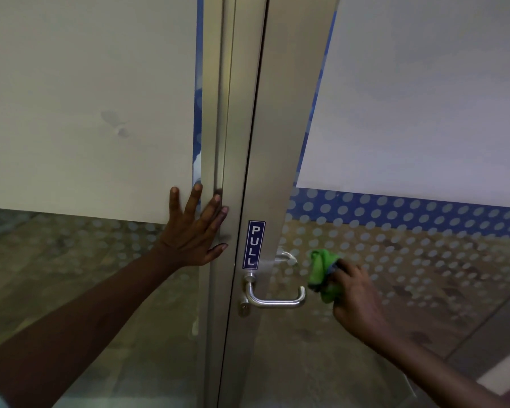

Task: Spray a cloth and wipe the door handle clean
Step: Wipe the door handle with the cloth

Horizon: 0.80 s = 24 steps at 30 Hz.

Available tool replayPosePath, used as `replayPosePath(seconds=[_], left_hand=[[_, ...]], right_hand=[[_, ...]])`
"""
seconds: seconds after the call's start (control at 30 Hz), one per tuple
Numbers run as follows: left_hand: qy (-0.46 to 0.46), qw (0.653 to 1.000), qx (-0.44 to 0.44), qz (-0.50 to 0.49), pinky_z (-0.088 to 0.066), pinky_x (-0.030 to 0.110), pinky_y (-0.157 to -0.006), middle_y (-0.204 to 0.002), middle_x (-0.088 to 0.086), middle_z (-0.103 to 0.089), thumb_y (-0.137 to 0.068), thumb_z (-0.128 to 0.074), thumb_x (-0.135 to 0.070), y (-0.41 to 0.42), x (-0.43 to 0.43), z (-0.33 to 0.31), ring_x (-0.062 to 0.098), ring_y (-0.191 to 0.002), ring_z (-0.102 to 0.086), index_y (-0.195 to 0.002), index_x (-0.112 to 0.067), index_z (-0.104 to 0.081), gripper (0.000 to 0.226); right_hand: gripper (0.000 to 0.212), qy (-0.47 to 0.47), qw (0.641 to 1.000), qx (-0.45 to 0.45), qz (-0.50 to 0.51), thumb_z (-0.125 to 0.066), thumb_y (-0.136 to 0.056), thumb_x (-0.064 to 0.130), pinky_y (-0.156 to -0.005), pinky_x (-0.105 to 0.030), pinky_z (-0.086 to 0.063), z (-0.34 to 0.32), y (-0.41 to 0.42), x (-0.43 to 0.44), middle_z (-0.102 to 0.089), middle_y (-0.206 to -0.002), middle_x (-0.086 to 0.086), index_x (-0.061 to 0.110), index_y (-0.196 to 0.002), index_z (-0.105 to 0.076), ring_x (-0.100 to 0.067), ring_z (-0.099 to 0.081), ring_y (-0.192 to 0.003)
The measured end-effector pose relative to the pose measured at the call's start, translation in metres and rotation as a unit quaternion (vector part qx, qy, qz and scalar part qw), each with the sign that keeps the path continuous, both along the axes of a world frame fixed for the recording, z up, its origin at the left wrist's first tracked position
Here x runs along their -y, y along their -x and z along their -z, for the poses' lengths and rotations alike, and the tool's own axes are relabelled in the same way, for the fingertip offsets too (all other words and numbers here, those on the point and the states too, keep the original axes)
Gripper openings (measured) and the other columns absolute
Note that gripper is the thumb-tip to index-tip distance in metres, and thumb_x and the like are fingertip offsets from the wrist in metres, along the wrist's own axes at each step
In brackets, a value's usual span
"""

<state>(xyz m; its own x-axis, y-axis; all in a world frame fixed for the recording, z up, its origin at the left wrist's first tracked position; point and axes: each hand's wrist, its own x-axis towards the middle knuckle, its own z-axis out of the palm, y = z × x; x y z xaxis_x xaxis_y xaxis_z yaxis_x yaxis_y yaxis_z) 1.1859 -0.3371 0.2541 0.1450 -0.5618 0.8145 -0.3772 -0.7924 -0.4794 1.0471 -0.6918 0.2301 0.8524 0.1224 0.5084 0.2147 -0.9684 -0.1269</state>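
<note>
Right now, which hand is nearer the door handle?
Right. The right hand, gripping the cloth, sits just right of the handle. The left hand lies flat on the frame, up and left.

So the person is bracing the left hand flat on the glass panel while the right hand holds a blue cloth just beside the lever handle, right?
Nearly. The cloth is green, not blue, as the head view shows. The rest stands: the left hand lies flat on the glass panel, and the right hand holds the cloth just beside the lever handle.
</note>
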Motion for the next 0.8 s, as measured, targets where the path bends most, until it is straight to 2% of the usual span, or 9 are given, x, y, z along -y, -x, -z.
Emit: replayPosePath(seconds=[0.07,0.13,0.17,0.23,0.3,0.4,0.53,0.7,0.8], left_hand=[[-0.002,1.0,0.002,0.0,-0.001,0.074,-0.11,-0.165,0.012,0.002,-0.086,-0.041,-0.064,0.0,0.0,0.0,0.048,-0.147,-0.001,-0.154,-0.01,-0.013,0.09],[-0.002,1.0,0.005,0.0,0.0,0.074,-0.11,-0.165,0.012,0.002,-0.086,-0.041,-0.063,-0.001,0.0,0.001,0.048,-0.147,-0.001,-0.154,-0.01,-0.012,0.09],[-0.002,1.0,0.007,-0.001,0.001,0.074,-0.11,-0.165,0.012,0.003,-0.086,-0.04,-0.064,-0.002,0.0,0.001,0.048,-0.147,-0.001,-0.154,-0.011,-0.011,0.091],[-0.002,1.0,0.011,-0.003,0.002,0.073,-0.111,-0.165,0.012,0.004,-0.086,-0.038,-0.065,-0.003,0.0,0.001,0.047,-0.148,0.0,-0.154,-0.011,-0.009,0.091],[-0.002,1.0,0.012,-0.003,0.002,0.073,-0.111,-0.165,0.012,0.004,-0.086,-0.037,-0.065,-0.003,0.001,0.001,0.047,-0.148,0.001,-0.154,-0.011,-0.01,0.091],[-0.002,1.0,0.009,-0.001,0.002,0.073,-0.11,-0.165,0.011,0.005,-0.086,-0.038,-0.065,-0.003,0.001,0.001,0.047,-0.148,0.001,-0.154,-0.011,-0.01,0.091],[-0.002,1.0,0.004,-0.005,0.001,0.074,-0.11,-0.165,0.011,0.005,-0.087,-0.035,-0.064,-0.003,0.001,0.002,0.047,-0.148,0.001,-0.154,-0.012,-0.009,0.089],[-0.001,1.0,0.002,-0.01,0.001,0.074,-0.11,-0.165,0.01,0.006,-0.087,-0.034,-0.064,-0.003,0.001,0.002,0.046,-0.148,0.001,-0.155,-0.013,-0.007,0.089],[-0.003,1.0,0.007,-0.011,0.0,0.074,-0.109,-0.165,0.011,0.004,-0.087,-0.034,-0.064,-0.003,0.001,0.001,0.046,-0.148,0.0,-0.154,-0.012,-0.009,0.089]], right_hand=[[0.033,-0.26,0.964,-0.028,0.042,-0.064,-0.076,-0.005,-0.066,-0.027,-0.05,0.005,0.003,0.008,-0.062,-0.105,-0.002,0.021,-0.094,-0.064,-0.024,-0.06,-0.09],[0.026,-0.524,0.849,-0.044,0.052,-0.062,-0.074,-0.005,-0.066,-0.027,-0.052,0.021,0.002,0.018,-0.065,-0.09,-0.01,0.011,-0.094,-0.064,-0.032,-0.063,-0.085],[0.029,-0.604,0.794,-0.049,0.05,-0.067,-0.07,0.001,-0.066,-0.031,-0.055,0.032,0.003,0.019,-0.068,-0.089,-0.015,0.007,-0.098,-0.064,-0.034,-0.065,-0.083],[0.036,-0.723,0.683,-0.098,0.034,-0.077,-0.07,0.012,-0.065,-0.041,-0.057,0.058,0.011,0.012,-0.069,-0.092,-0.018,0.003,-0.103,-0.065,-0.033,-0.066,-0.075],[0.027,-0.809,0.57,-0.139,0.03,-0.064,-0.08,0.002,-0.06,-0.038,-0.056,0.082,0.02,-0.007,-0.068,-0.091,-0.015,-0.001,-0.107,-0.066,-0.03,-0.066,-0.069],[0.049,-0.868,0.449,-0.201,0.063,-0.048,-0.073,-0.011,-0.059,-0.038,-0.059,0.112,0.026,-0.043,-0.07,-0.092,-0.017,-0.003,-0.119,-0.061,-0.032,-0.069,-0.069],[0.063,-0.873,0.39,-0.285,0.066,-0.042,-0.059,-0.012,-0.066,-0.045,-0.058,0.117,0.023,-0.09,-0.066,-0.108,-0.026,-0.004,-0.12,-0.059,-0.041,-0.065,-0.082],[0.047,-0.909,0.298,-0.29,0.023,-0.037,-0.063,-0.013,-0.061,-0.046,-0.059,0.106,0.006,-0.134,-0.074,-0.084,-0.018,0.001,-0.085,-0.076,-0.036,-0.071,-0.067],[0.04,-0.916,0.271,-0.293,0.046,-0.039,-0.066,-0.012,-0.055,-0.048,-0.059,0.104,-0.008,-0.147,-0.073,-0.077,-0.019,-0.001,-0.093,-0.067,-0.038,-0.069,-0.066]])
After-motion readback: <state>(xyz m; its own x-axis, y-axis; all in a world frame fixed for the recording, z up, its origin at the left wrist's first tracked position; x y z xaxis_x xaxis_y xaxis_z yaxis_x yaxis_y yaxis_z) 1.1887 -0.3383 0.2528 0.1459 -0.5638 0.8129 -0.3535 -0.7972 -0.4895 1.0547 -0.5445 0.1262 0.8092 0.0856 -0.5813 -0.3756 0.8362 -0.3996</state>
